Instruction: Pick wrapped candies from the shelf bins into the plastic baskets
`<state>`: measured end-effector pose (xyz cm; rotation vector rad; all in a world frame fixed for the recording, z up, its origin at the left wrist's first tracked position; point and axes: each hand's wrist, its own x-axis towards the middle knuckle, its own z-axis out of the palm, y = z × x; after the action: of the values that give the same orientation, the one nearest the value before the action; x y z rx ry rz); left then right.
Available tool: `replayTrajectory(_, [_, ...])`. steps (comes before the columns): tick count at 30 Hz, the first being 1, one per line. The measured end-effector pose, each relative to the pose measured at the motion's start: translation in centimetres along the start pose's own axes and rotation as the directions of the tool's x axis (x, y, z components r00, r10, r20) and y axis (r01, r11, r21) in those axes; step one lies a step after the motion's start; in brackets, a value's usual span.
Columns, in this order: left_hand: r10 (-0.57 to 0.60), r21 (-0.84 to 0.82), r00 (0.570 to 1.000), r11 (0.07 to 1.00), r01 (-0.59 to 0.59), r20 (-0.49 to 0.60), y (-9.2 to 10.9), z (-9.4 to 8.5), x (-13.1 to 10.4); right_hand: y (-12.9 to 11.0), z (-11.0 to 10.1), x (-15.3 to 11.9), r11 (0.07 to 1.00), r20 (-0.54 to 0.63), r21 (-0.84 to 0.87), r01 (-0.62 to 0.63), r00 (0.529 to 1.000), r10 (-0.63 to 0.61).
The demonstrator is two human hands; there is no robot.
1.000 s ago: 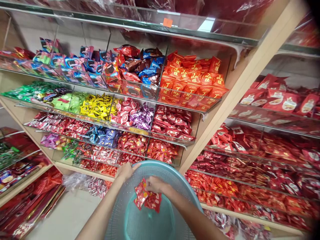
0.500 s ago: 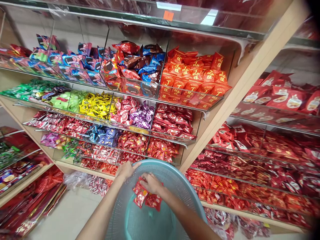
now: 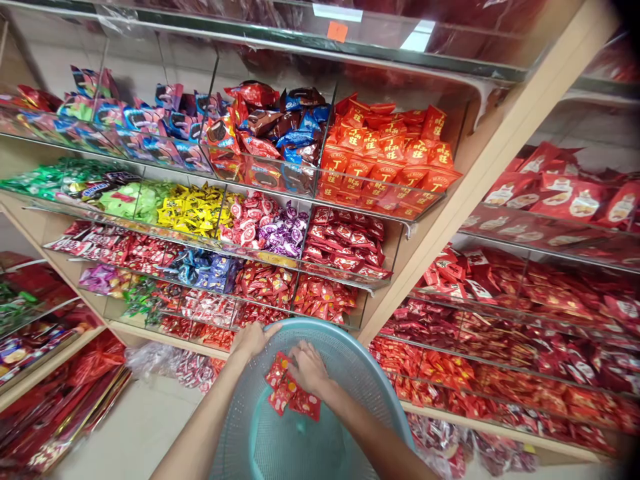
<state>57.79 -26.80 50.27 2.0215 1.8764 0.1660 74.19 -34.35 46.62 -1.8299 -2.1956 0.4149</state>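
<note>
A teal plastic basket [image 3: 385,387] with perforated sides is right below me. My left hand [image 3: 251,341] is closed around its rim at the far left side. Inside the basket lie several red candy packets [image 3: 286,393] with light and orange spots. My right hand [image 3: 309,368] is in the basket at the upper right of these packets. Its fingers look loose and somewhat apart, and I see nothing held in them. The palm side is hidden from me.
Wooden shelving with clear-fronted compartments stands ahead, holding yellow candies [image 3: 193,210], purple candies [image 3: 284,230], orange-red packets [image 3: 387,157] and red spotted packets [image 3: 325,298]. A wooden post [image 3: 480,173] divides it from more red packets at right. Plastic bags [image 3: 155,360] lie on the floor [image 3: 135,427].
My right hand has shifted slightly up and right, off the red packets, and its fingers have loosened. The packets now show more fully in the basket. My left hand stays on the rim.
</note>
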Motion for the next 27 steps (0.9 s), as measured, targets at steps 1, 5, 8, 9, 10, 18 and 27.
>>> replayTrajectory(1, [0.006,0.001,1.0,1.0,-0.006,-0.002,0.0,0.1,0.0,-0.3,0.0,0.1,1.0,-0.018,0.007,0.017,1.0,-0.017])
replayTrajectory(5, [0.018,-0.008,1.0,1.0,-0.019,-0.006,-0.2,0.3,0.3,-2.3,1.1,0.1,0.999,-0.048,0.005,-0.037,0.998,0.037])
replayTrajectory(8, [0.022,-0.013,1.0,1.0,-0.022,-0.013,-0.3,0.5,0.5,-3.5,2.8,-0.2,0.991,-0.068,-0.033,-0.13,0.99,0.127])
replayTrajectory(9, [0.021,-0.01,1.0,1.0,-0.021,-0.017,-0.3,0.5,0.5,-3.8,3.4,-0.3,0.987,-0.08,-0.047,-0.151,0.986,0.147])
replayTrajectory(10, [0.019,-0.007,1.0,1.0,-0.019,-0.019,-0.3,0.5,0.5,-4.0,3.9,-0.4,0.984,-0.097,-0.057,-0.168,0.982,0.162])
replayTrajectory(18, [0.014,0.001,1.0,1.0,-0.014,-0.025,-0.2,0.3,0.3,-4.8,4.2,-0.3,0.985,-0.157,-0.005,-0.17,0.973,0.167])
replayTrajectory(27, [0.022,0.009,0.999,1.0,-0.022,-0.03,-0.3,0.5,0.5,-4.6,5.9,-1.4,0.995,-0.068,-0.083,-0.053,0.997,0.047])
